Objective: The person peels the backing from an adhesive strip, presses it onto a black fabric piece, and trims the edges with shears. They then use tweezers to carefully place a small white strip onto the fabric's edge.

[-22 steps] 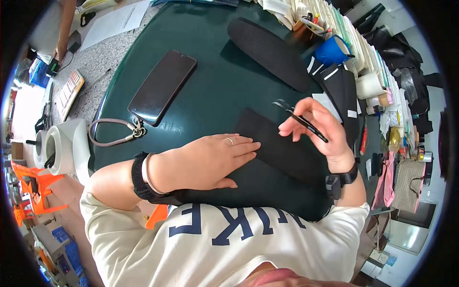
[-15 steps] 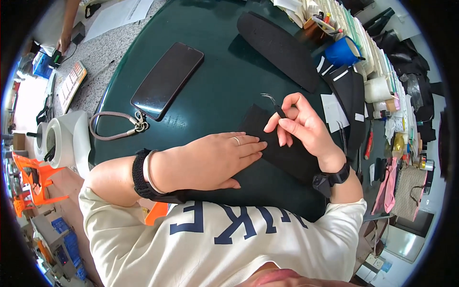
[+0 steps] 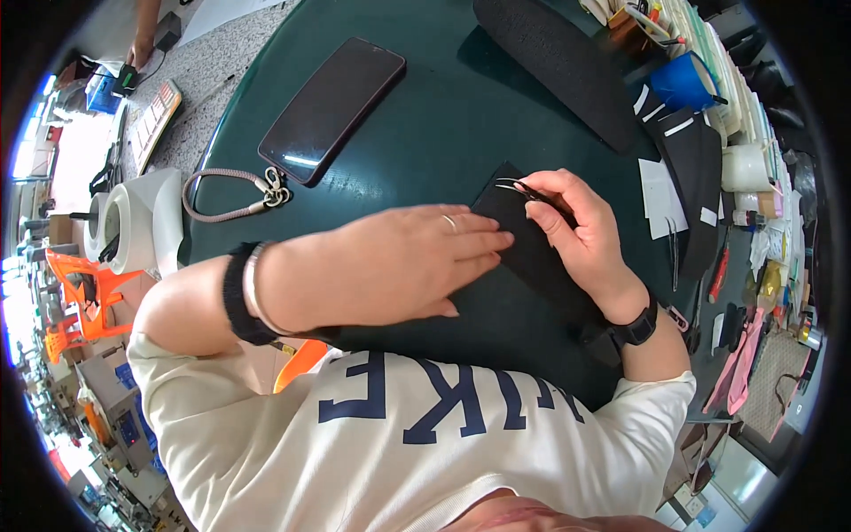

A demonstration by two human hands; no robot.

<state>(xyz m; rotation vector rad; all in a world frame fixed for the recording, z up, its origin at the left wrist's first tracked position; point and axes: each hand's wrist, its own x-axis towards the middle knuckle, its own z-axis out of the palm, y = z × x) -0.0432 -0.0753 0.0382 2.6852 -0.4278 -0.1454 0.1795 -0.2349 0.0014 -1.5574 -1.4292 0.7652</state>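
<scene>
My left hand (image 3: 399,266) lies palm down with its fingers stretched out, fingertips on the near-left edge of a flat black strip (image 3: 536,262) of material. In my right hand (image 3: 581,235) is a pair of tweezers (image 3: 521,185), pinched between thumb and fingers. Their silvery tips point left, over the far end of the strip; whether they touch it I cannot tell. Part of the strip is hidden under my right hand and wrist.
A phone (image 3: 332,108) with a wrist cord (image 3: 222,215) lies beyond my left hand on the dark green table (image 3: 425,115). A long black curved piece (image 3: 554,66) lies at the back. Right of it are white paper (image 3: 660,199), second tweezers (image 3: 674,253) and a blue tape roll (image 3: 687,82).
The tweezers have turned in my right hand, and their tips are now over the strip's far end. My right fingers have closed up more. The whole view has shifted somewhat.
</scene>
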